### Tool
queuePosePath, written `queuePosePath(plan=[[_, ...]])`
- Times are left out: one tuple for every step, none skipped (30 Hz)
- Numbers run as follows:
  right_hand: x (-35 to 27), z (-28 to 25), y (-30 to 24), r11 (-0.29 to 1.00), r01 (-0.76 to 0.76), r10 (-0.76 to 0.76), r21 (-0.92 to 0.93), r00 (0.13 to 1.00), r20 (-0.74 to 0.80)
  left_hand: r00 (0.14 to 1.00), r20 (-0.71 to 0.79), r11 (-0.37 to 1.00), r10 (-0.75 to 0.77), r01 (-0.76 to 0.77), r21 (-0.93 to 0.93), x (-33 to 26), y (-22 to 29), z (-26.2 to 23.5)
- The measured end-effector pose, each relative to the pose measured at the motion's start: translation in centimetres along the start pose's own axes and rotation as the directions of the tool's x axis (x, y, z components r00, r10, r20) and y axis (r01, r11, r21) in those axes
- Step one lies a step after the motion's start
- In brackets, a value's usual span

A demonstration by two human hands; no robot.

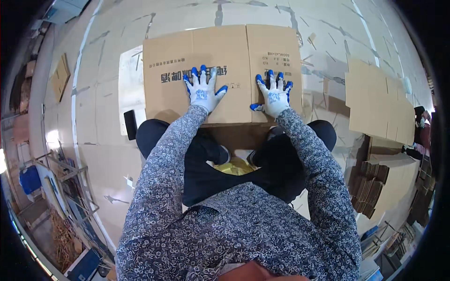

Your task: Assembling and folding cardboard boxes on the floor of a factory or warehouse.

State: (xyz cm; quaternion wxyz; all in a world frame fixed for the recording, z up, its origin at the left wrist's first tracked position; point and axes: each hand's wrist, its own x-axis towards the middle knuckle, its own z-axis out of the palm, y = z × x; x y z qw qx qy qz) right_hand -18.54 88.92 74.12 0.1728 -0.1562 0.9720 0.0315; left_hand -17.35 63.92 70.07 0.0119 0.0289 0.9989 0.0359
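A flattened brown cardboard box (220,44) with dark print lies in front of my knees, its near edge folding down toward the floor. My left hand (202,92), in a white work glove with blue fingertips, rests flat on the box's left half with fingers spread. On the right panel, past a vertical crease, my right hand (274,97) lies in a matching glove, its fingers also spread. Both palms touch the cardboard and grip nothing. What lies beneath the box is mostly hidden.
A dark phone-like object (130,124) lies left of the box. Cardboard sheets (377,100) and a stack of folded cardboard (372,187) are on the right. A metal frame (70,182) stands at the left, and a small cardboard piece (60,77) lies farther off.
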Motion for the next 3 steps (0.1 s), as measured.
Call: queuePosePath(plan=[[0.07,-0.19,-0.1,1.0,-0.005,0.005,0.002,1.0,-0.012,1.0,-0.01,1.0,-0.004,0.004,-0.007,0.01,-0.09,0.12],[0.39,-0.34,-0.14,1.0,-0.011,0.011,0.005,1.0,-0.021,1.0,-0.018,1.0,-0.007,0.007,-0.014,0.11,-0.17,0.36],[0.1,-0.13,-0.4,1.0,-0.014,0.015,0.012,1.0,-0.012,1.0,0.012,1.0,-0.013,0.013,-0.006,0.18,-0.23,0.51]])
